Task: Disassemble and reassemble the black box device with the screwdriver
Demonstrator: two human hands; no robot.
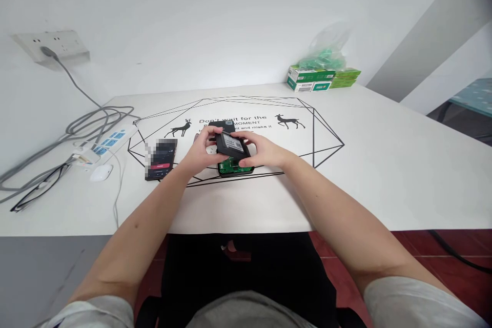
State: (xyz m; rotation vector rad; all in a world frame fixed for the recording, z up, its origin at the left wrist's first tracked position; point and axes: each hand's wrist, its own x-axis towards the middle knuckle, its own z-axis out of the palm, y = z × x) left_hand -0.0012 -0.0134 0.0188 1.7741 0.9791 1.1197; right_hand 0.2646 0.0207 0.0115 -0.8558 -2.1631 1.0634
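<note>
Both hands hold a black rectangular cover with a white printed label [233,143], tilted above the table. My left hand [202,151] is closed on its left end, thumb along the near edge. On the right end, my right hand [259,149] grips it with fingers on top and thumb low, near the board. Directly beneath lies a green circuit board [229,165] in a black housing, partly hidden by the cover and fingers. Just behind the hands lies another dark object [223,124], mostly covered, its kind unclear.
To the left lie a phone [163,159], a white earphone case [101,172], eyeglasses [40,188], and a power strip [111,143] among coiled grey cables. Green-and-white boxes [311,78] topped by a plastic bag [326,54] stand at the back right against the wall.
</note>
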